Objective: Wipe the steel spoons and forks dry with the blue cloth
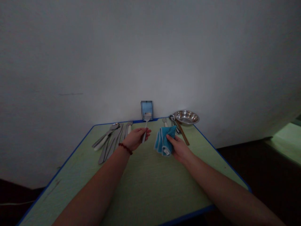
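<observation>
Over the middle of the green tabletop (150, 179), the left hand (135, 139) holds a slim metal utensil (145, 130) upright, its fingers (146, 132) curled closed around the handle. The utensil's head (147, 118) looks like a spoon's, but it overlaps a pixelated blue object (147, 110) at the far edge, so its exact shape is hard to make out. A red beaded bracelet (125, 148) circles the left wrist.

Just to the right, the right hand (179, 149) grips a folded blue cloth (164, 141), its fingers (170, 138) closed over the cloth's upper edge. A small white label (166, 152) shows at the cloth's lower corner.

Along the far left edge lies a tight group of knives (110, 143), with a spoon (114, 126) and a fork (129, 123) among them; their overlap hides some of the handles. Toward the far right corner, wooden chopsticks (182, 133) lie beside a cluster of metal pieces (173, 121) too small and tangled to identify. A steel bowl (186, 117) sits at that corner, partly past the tabletop's edge, against the wall (150, 56).
</observation>
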Demonstrator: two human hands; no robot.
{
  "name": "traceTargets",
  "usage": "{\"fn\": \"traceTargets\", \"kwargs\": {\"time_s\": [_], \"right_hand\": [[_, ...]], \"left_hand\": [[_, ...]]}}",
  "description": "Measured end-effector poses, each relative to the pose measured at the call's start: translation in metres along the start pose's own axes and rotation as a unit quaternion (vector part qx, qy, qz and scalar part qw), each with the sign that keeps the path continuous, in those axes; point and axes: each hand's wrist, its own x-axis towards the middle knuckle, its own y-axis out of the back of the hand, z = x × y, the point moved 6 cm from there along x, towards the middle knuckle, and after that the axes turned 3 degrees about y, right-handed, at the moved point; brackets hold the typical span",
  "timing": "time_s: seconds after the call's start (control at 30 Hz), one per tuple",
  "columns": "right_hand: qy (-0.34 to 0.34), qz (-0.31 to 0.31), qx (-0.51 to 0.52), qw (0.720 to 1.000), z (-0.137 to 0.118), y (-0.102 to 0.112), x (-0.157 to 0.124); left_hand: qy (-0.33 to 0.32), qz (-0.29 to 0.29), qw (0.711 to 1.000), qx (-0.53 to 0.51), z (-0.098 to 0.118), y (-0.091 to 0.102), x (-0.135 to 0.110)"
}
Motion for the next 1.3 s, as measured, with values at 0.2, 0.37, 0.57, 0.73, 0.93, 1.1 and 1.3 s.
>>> {"fn": "traceTargets", "kwargs": {"time_s": [0.2, 0.37, 0.57, 0.73, 0.93, 1.1, 1.3], "right_hand": [[0.005, -0.032, 0.047, 0.998, -0.002, -0.006, 0.01], [0.006, -0.045, 0.065, 0.997, -0.005, -0.017, 0.024], [0.025, -0.053, 0.097, 0.994, -0.008, -0.036, 0.033], [0.045, -0.052, 0.094, 0.993, -0.003, -0.034, 0.03], [0.123, -0.048, 0.024, 0.991, -0.009, -0.025, 0.023], [0.249, -0.004, -0.185, 0.951, -0.024, -0.02, 0.017], [0.468, 0.014, -0.502, 0.727, -0.046, -0.031, -0.008]], "left_hand": [[0.001, 0.002, 1.0, 0.004, -0.005, 0.001, -0.021], [-0.004, 0.014, 1.0, -0.008, -0.011, 0.006, -0.04], [-0.028, 0.033, 0.999, 0.004, -0.014, 0.006, -0.05], [-0.032, 0.022, 0.999, 0.033, -0.022, 0.005, -0.054], [-0.041, 0.009, 0.994, 0.099, -0.024, 0.001, -0.061], [-0.056, 0.03, 0.981, 0.183, -0.02, -0.008, -0.071], [-0.074, 0.023, 0.98, 0.185, -0.02, -0.014, -0.072]]}}
